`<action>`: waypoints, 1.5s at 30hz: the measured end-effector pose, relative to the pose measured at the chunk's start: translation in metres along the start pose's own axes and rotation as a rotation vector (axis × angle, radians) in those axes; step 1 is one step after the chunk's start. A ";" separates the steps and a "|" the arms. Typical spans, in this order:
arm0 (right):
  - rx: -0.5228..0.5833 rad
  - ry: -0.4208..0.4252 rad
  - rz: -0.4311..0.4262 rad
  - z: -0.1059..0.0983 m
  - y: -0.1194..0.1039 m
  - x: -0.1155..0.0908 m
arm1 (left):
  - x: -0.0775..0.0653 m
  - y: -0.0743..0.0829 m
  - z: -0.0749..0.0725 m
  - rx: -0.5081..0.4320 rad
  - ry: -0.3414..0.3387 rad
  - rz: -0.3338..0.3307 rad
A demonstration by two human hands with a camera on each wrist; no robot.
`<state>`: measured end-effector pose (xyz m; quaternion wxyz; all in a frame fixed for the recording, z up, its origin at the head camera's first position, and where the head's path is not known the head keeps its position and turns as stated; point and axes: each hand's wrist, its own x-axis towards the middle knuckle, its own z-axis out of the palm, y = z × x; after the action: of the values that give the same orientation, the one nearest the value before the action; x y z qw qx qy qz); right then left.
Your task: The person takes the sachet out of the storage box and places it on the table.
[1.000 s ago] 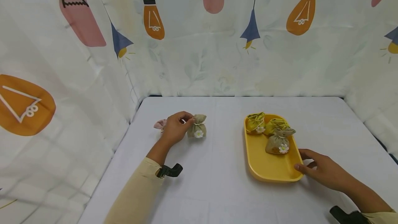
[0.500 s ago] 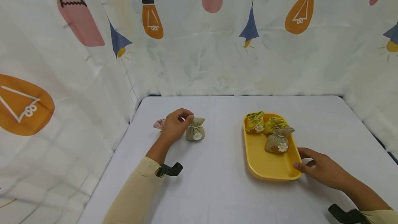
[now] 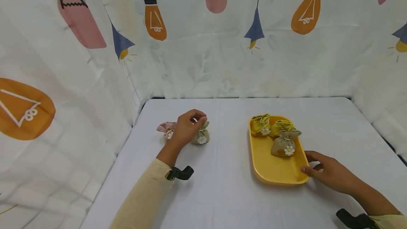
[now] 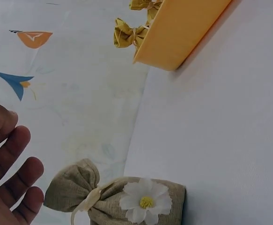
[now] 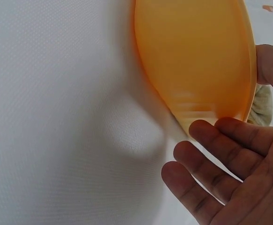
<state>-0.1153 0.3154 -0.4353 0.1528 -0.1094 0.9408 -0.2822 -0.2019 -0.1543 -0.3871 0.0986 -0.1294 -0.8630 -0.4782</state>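
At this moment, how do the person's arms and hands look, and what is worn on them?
The left hand and right hand are bare. The left sleeve and right sleeve are plain, pale beige cloth. The left wrist piece and right wrist piece are dark, with a bent shape. No cables show.

Left fingers (image 3: pixel 198 113) near pouch (image 3: pixel 201 136), right fingers (image 3: pixel 317 156) gripping tray (image 3: pixel 273 169)

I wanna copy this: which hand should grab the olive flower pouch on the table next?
Probably the left hand: it's near that olive pouch, while the right hand grips the yellow tray.
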 end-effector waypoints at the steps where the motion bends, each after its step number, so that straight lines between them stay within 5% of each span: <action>1: 0.001 0.001 0.002 0.000 0.000 0.000 | 0.001 0.001 0.002 -0.003 -0.001 0.002; 18: 0.007 -0.007 0.000 0.000 0.000 0.001 | 0.008 0.018 0.048 -0.027 -0.059 0.078; 30: -0.005 -0.005 0.011 -0.001 -0.001 0.001 | 0.010 0.030 0.075 -0.001 -0.206 0.073; 45: 0.017 -0.004 0.006 0.000 -0.001 0.000 | 0.012 0.039 0.105 0.007 -0.299 0.079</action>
<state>-0.1149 0.3143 -0.4345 0.1564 -0.1060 0.9383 -0.2898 -0.2058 -0.0437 -0.4076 -0.0118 -0.2327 -0.8641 -0.4462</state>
